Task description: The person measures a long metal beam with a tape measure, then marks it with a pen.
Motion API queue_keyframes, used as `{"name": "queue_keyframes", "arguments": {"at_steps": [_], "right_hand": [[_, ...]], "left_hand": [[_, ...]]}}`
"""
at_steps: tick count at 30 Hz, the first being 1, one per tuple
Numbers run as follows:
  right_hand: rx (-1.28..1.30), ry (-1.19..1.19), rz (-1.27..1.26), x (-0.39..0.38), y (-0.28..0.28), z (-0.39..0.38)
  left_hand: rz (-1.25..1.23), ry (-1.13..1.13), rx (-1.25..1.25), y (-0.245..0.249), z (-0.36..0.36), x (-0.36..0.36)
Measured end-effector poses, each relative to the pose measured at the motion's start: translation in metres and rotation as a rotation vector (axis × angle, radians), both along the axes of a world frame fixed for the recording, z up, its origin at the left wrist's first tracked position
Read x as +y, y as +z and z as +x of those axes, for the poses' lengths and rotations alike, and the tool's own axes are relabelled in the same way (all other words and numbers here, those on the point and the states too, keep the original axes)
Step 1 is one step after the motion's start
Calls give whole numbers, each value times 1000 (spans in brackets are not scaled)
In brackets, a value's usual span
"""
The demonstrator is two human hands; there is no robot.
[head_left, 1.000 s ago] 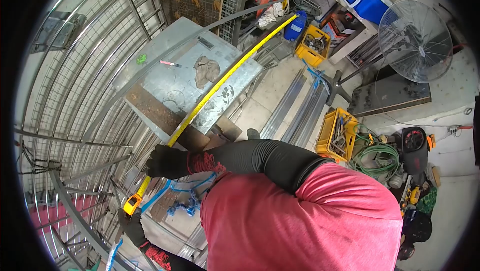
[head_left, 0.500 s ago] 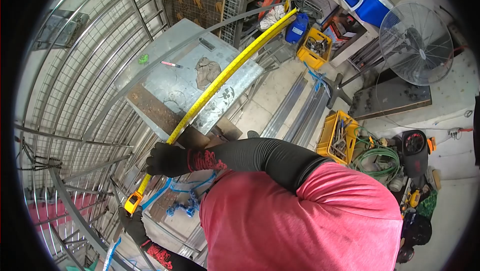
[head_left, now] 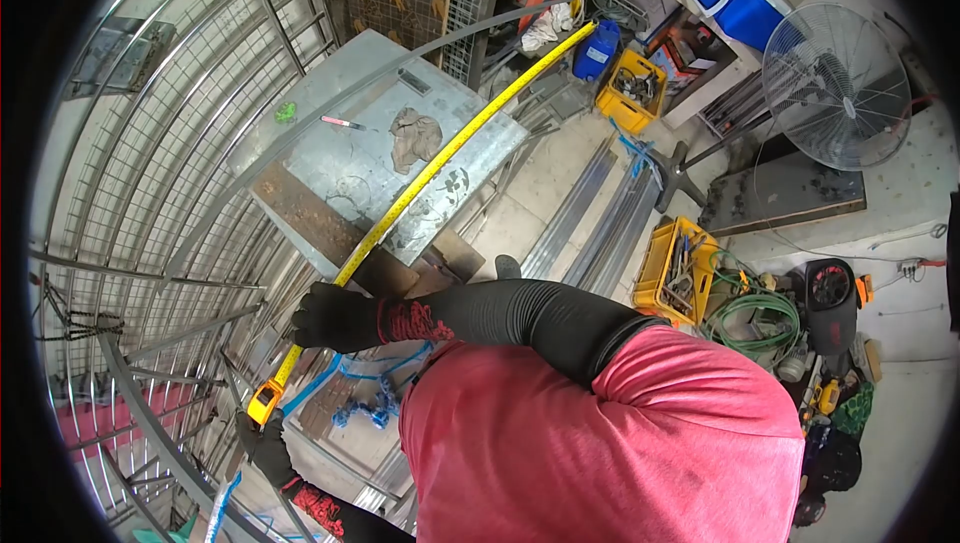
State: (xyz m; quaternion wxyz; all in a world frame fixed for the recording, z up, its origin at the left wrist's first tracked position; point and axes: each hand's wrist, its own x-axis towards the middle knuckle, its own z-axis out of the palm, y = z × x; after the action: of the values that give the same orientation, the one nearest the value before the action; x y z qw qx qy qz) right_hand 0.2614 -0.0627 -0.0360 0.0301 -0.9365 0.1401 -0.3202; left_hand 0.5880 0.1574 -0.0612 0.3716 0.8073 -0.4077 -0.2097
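Observation:
A yellow tape measure has its orange-and-black case [head_left: 264, 401] at the lower left, with my left hand [head_left: 267, 449] closed on the case's lower end. Its long yellow blade [head_left: 446, 153] is drawn out past my other hand, running up and right over the metal table to near a blue jug. My right hand [head_left: 328, 318], in a black glove, is wrapped round the blade a short way above the case. Part of the blade is hidden under that hand.
The metal-topped table [head_left: 330, 158] bears a crumpled cloth [head_left: 414, 139] and a marker [head_left: 343, 123]. A curved metal strip [head_left: 400, 68] crosses it. Steel bars and mesh [head_left: 170, 183] rise on the left. Yellow crates [head_left: 633, 91], metal profiles [head_left: 570, 208] and a fan [head_left: 838, 88] are to the right.
The far part of the tape blade has turned flatter, showing more of its marked face. Both hands keep nearly the same place and hold.

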Motion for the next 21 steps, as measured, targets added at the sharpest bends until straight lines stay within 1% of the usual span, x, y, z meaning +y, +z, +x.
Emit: {"name": "queue_keyframes", "arguments": {"at_steps": [3, 6, 8, 12, 15, 17, 21], "right_hand": [[10, -6, 10, 1, -1, 1], [22, -13, 16, 2, -2, 2], [25, -21, 14, 3, -3, 3], [19, -24, 4, 3, -4, 4], [11, -24, -2, 4, -3, 4], [7, -22, -3, 6, -3, 5], [-16, -23, -1, 8, -2, 7]], "left_hand": [[42, 3, 8, 7, -5, -2], [9, 18, 35, 9, -7, -2], [71, 0, 29, 14, -8, -4], [76, 12, 47, 8, -2, -3], [51, -3, 60, 8, -3, -2], [-32, -13, 148, 10, -7, -2], [-34, 9, 86, -8, 7, 4]]}}
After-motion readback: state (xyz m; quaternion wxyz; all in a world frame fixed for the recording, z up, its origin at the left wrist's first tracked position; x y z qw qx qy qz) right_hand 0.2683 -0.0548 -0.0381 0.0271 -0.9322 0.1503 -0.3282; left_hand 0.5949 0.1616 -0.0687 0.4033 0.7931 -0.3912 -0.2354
